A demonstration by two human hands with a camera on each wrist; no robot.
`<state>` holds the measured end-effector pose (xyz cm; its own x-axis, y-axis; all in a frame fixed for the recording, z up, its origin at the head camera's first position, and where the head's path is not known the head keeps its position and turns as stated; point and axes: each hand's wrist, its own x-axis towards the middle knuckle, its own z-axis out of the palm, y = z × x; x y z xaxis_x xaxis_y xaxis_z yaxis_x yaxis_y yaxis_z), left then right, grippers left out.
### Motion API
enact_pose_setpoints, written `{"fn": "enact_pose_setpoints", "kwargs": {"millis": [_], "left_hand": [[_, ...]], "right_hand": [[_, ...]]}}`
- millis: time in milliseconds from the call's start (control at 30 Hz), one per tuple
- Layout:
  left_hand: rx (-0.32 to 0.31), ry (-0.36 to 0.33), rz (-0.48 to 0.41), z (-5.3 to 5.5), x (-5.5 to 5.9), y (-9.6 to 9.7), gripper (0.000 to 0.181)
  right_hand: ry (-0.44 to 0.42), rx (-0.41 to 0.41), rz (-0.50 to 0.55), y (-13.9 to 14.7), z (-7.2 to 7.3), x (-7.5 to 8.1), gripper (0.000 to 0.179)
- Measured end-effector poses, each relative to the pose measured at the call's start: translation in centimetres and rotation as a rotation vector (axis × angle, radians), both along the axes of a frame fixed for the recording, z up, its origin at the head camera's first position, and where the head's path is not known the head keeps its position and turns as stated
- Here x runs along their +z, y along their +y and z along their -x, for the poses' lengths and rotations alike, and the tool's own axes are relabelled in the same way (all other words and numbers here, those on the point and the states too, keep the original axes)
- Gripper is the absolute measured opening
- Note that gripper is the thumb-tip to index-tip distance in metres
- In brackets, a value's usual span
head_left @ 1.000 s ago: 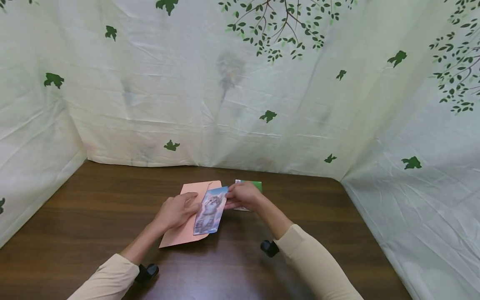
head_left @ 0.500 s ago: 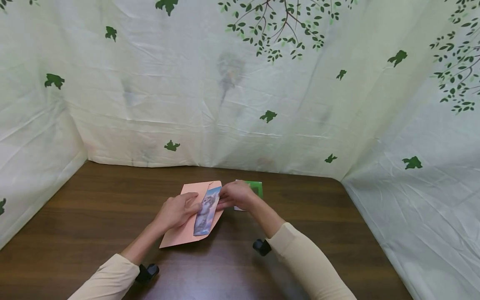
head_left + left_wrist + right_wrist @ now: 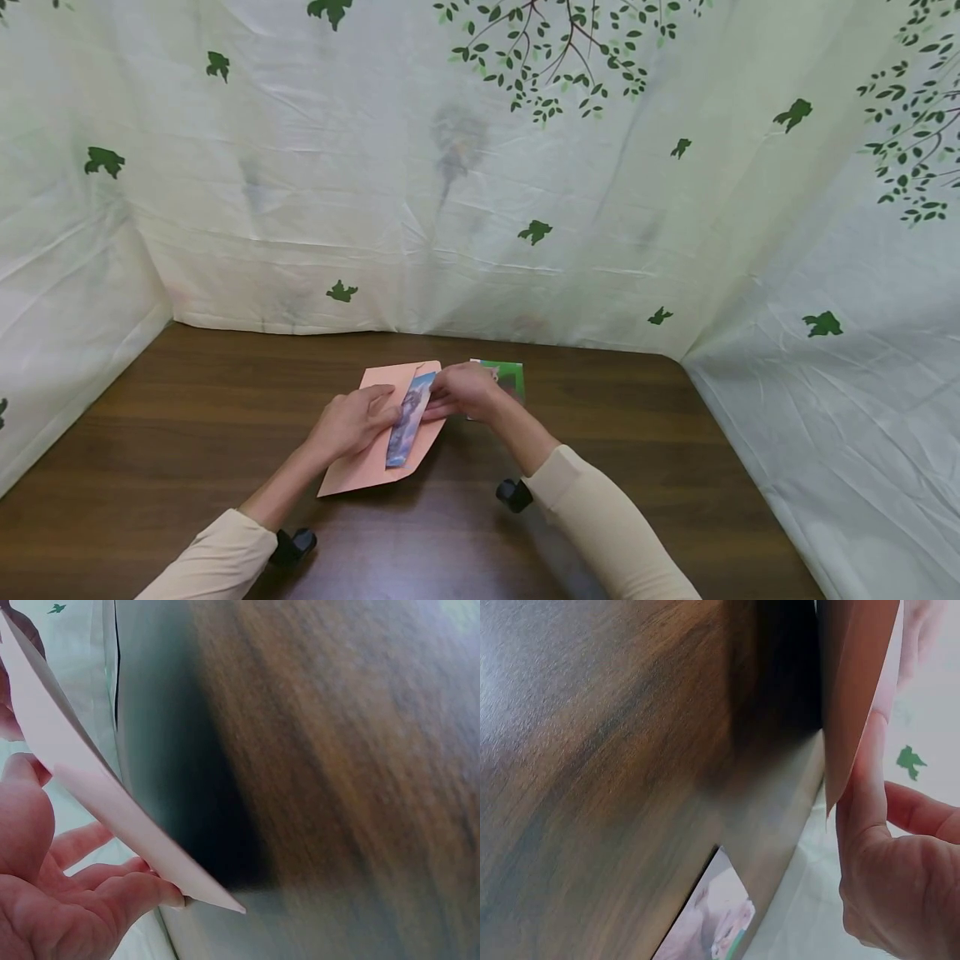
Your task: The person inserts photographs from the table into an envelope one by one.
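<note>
My left hand grips a pink envelope by its left side, thumb over the front and fingers behind, as the left wrist view shows. The envelope is raised at a slant over the table. A blue-and-lilac postcard with a kitten picture lies partly inside it; its left part is hidden under the envelope's front. At the postcard's right edge, my right hand pinches it. In the right wrist view the fingers of the right hand reach in along the envelope.
A second card, green with a picture, lies on the brown wooden table behind my right hand. A white cloth with printed leaves hangs along the back and sides. Black camera mounts sit on both wrists.
My right hand has moved left, sliding the postcard farther into the envelope, so a narrower strip of it shows. The left hand and the envelope have stayed in place.
</note>
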<state>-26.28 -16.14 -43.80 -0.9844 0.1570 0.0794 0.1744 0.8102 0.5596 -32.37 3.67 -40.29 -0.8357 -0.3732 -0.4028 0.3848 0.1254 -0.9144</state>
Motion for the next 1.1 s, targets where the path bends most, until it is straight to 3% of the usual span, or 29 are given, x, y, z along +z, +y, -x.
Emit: {"fn": "enact_pose_setpoints", "kwargs": {"millis": [667, 1100], "left_hand": [[0.009, -0.027, -0.009, -0.1, 0.0, -0.1, 0.052], [-0.006, 0.0, -0.005, 0.2, -0.1, -0.1, 0.052]], "right_hand": [[-0.045, -0.021, -0.039, -1.7, 0.1, -0.6, 0.019], [-0.01, -0.041, -0.009, -2.5, 0.0, -1.5, 0.021]]}}
